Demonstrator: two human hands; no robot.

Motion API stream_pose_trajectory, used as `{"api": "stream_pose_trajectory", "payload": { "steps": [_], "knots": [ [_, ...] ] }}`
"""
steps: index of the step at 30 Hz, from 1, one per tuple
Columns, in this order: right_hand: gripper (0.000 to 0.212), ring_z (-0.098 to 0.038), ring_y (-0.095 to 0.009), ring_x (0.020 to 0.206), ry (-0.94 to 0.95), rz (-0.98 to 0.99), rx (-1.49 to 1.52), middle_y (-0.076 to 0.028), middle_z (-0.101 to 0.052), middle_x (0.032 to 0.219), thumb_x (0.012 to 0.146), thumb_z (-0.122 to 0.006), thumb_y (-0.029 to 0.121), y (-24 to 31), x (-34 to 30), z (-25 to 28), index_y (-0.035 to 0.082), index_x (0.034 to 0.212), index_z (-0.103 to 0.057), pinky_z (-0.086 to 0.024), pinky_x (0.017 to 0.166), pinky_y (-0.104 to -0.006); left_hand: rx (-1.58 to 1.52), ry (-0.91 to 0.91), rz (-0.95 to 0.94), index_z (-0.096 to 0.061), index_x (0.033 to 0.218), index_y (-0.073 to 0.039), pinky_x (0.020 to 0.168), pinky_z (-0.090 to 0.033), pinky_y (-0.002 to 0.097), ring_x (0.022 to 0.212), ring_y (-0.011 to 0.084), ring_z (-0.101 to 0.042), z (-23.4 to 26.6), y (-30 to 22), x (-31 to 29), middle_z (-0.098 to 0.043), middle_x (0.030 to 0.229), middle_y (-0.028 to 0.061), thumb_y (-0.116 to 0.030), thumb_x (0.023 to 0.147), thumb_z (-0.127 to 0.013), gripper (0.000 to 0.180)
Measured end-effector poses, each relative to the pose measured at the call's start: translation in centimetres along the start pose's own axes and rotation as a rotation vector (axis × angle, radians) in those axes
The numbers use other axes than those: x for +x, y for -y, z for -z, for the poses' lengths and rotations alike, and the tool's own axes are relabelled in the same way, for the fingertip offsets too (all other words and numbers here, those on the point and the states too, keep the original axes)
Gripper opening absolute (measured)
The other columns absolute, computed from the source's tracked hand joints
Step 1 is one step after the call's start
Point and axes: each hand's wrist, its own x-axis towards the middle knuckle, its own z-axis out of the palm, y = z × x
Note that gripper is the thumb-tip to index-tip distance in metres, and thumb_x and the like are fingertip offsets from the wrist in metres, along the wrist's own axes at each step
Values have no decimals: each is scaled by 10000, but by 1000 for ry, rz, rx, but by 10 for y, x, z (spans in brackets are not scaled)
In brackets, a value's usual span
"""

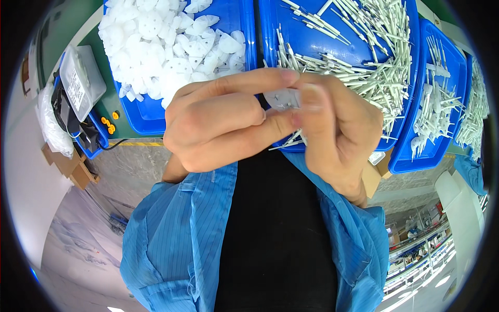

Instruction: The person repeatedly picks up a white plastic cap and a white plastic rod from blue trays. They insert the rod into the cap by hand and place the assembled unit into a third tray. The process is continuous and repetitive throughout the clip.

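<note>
Both my hands meet in front of my chest, over the near edge of the blue trays. Between their fingertips is a small translucent white plastic piece [281,99] with small dark marks. My left hand [221,117] is closed, its fingers pinching the left side of the piece. From the other side, my right hand [340,125] presses on it with a slightly blurred thumb. Fingers cover much of the piece, so its full shape is hidden. Behind my left hand, a heap of similar white pieces [156,47] fills a blue tray [231,13].
Thin white rods with metal tips [387,67] lie in a second blue tray [283,31]. Farther right, another blue tray [408,164] holds rods with white pieces. At left are a clear plastic box [83,83], orange parts [109,125] and a plastic bag [52,119].
</note>
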Motion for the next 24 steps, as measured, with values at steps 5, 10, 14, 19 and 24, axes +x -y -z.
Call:
{"api": "stream_pose_trajectory", "payload": {
  "steps": [5,10,14,19,24],
  "knots": [
    [344,-650,-212,607,-96,186,122,-179,-693,800,993,-498,196,-22,-17,20,-94,918,-667,-526,570,-282,-165,-255,-101,-494,1212,75,655,-633,386,807,379,-681,-24,9,5,-455,1090,163,-255,799,-777,600],
    [735,-648,-200,627,-799,-47,-550,-163,-677,721,1042,-196,461,-22,-21,105,-95,905,-657,-530,646,-294,401,-34,430,-631,1121,-1,754,-517,342,894,266,-650,18,0,13,-611,1046,133,-219,658,-857,560],
    [696,-411,-92,577,-940,-367,-870,-9,-508,660,1030,-163,437,-19,-20,144,-30,1115,-672,-322,528,-217,679,284,683,-720,1044,-99,808,-464,335,915,223,-575,33,-3,12,-653,994,55,-136,677,-815,380],
    [619,-369,-81,615,-518,-133,-562,6,-527,738,1038,-153,401,-33,-17,116,59,1251,-624,-285,545,-220,631,267,638,-720,1020,-94,781,-472,334,826,240,-558,31,17,-1,-653,939,59,-109,714,-785,312],
    [181,-556,-212,792,-128,154,-540,-81,-606,862,875,-589,143,-34,16,21,33,986,-680,-432,702,-321,245,-181,772,-711,1016,-43,814,-506,295,874,193,-619,14,10,3,-652,927,79,-42,796,-718,220]
  ]
}}
